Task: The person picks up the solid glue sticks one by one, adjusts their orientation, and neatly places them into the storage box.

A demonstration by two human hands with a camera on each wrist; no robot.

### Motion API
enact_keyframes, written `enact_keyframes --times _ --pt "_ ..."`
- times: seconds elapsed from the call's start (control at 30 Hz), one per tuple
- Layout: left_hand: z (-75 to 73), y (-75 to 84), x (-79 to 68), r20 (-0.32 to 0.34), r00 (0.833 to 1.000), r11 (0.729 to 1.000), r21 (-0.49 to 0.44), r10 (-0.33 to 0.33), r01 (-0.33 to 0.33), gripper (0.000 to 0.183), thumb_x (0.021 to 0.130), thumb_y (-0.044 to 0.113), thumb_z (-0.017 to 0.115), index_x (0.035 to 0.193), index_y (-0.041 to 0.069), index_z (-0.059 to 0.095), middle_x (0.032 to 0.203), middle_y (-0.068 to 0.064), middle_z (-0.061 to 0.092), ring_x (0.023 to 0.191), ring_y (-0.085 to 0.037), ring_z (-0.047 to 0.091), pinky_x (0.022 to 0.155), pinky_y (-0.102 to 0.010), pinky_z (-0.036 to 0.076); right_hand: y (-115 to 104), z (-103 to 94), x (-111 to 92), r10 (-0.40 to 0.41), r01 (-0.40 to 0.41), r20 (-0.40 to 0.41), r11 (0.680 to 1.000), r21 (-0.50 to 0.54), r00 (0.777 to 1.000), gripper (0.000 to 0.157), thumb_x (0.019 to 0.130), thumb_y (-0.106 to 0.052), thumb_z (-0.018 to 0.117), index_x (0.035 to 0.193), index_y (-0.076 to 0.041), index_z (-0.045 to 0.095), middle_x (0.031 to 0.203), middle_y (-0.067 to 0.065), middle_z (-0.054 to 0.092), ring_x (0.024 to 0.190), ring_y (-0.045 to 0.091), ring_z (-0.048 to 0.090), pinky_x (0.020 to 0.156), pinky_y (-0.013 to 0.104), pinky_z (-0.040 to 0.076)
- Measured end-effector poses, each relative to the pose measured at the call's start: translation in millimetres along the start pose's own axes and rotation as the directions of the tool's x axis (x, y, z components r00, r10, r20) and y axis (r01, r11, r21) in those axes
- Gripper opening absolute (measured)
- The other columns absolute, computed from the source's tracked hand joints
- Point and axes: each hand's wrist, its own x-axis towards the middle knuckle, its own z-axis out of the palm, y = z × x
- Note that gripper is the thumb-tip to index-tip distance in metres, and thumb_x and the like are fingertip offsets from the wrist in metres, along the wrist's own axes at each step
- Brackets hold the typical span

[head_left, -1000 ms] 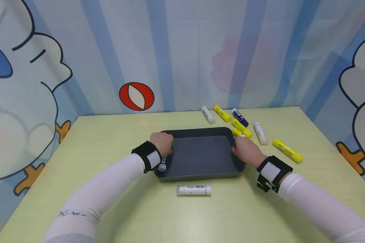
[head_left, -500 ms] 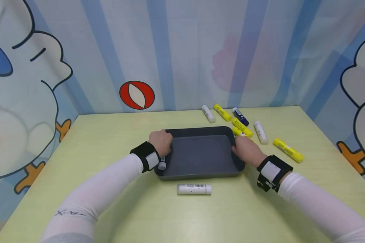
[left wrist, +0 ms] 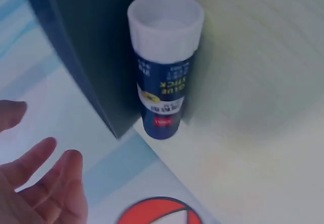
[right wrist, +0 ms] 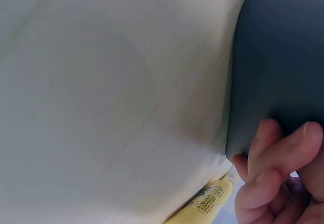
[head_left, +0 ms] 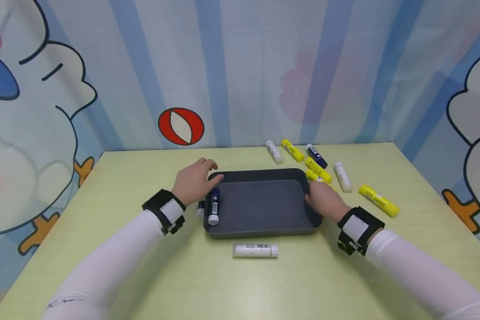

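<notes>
A dark grey tray [head_left: 264, 206] sits on the table, its right rim gripped by my right hand [head_left: 326, 200]. In the right wrist view the fingers [right wrist: 268, 148] curl against the tray's outer wall. My left hand [head_left: 194, 182] is off the tray, just beyond its left rim, fingers spread and thumb toward the rim. Inside the tray along its left wall lies a navy glue stick [head_left: 214, 206] with a white end. Another navy glue stick [left wrist: 162, 77] lies outside, close along the left wall; the head view shows only part of it.
In front of the tray lies a white glue stick [head_left: 255, 250]. Behind and right of it are several more: white [head_left: 274, 152], navy [head_left: 316, 155] and yellow [head_left: 378, 201]. One yellow stick [head_left: 313, 175] lies right by the tray's back right corner. A printed curtain [head_left: 244, 75] hangs behind the table.
My left hand has let go of the tray's left rim and moved left, its fingers opening. Both navy glue sticks there now show more. The right hand and the tray stay in place.
</notes>
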Motion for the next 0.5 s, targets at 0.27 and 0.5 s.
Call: enact_keyframes --times 0.27,0.5 --pt "-6.9 -33.3 -9.5 0.091 0.980 0.883 -0.426 -0.175 0.197 0.072 0.095 0.047 0.056 0.146 0.003 0.031 0.147 -0.020 0.034 0.124 -0.037 0.045 0.094 -0.050 0.045 0 0.7 0 0.011 -0.011 0.004 1.000 0.001 1.000 0.017 0.095 -0.008 0.059 0.093 0.009 0.059 0.070 0.010 0.055 0.061 0.021 0.055 0.054 0.031 0.046" --pt "-7.2 -52.1 -14.9 0.248 0.952 0.893 -0.363 -0.183 0.266 0.089 0.093 0.047 0.060 0.151 -0.002 0.014 0.152 -0.029 0.022 0.134 -0.044 0.032 0.106 -0.057 0.032 2 1.9 0 0.011 -0.011 0.004 1.000 0.005 1.000 0.018 0.095 -0.008 0.059 0.093 0.009 0.058 0.070 0.010 0.055 0.060 0.021 0.056 0.053 0.030 0.046"
